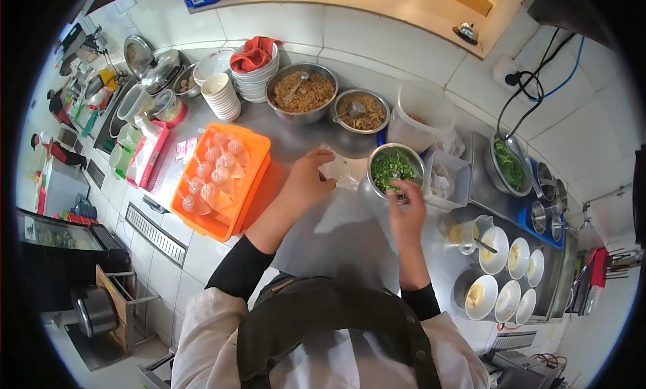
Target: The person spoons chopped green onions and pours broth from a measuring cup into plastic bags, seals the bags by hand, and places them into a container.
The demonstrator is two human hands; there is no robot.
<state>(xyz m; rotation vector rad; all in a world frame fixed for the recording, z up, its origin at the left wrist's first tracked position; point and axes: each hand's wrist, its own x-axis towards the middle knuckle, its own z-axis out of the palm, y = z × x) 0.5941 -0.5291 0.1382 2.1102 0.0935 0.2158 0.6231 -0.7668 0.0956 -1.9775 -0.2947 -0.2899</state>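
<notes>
We see the left hand (pixel 311 177) over the brushed steel counter (pixel 323 234), its grip closed on a thin, clear, crumpled plastic bag (pixel 342 172). That bag lies just to the left of a round stainless-steel bowl (pixel 418 168) holding finely chopped bright green herbs (pixel 389 167); we cannot tell whether bag and bowl touch. The right hand (pixel 406 217) is at the bowl's near rim, fingertips by a small shiny metal spoon (pixel 396 176) resting among the greens. Whether that grip has closed on the handle, we cannot tell (the fingers hide the spot where it would show).

We judge the step in hand to be portioning greens into the small bag, at the point of taking up a spoonful. To the left, an orange rectangular plastic basket (pixel 259 187) carries several tied clear plastic pouches (pixel 221 176), which we take to be finished portions.

As we read it, the next move calls for a sure hold on the spoon, a modest load lifted level over the rim, and the bag's mouth spread wide; so flimsy a bag could fold shut and shed greens onto the counter.
</notes>
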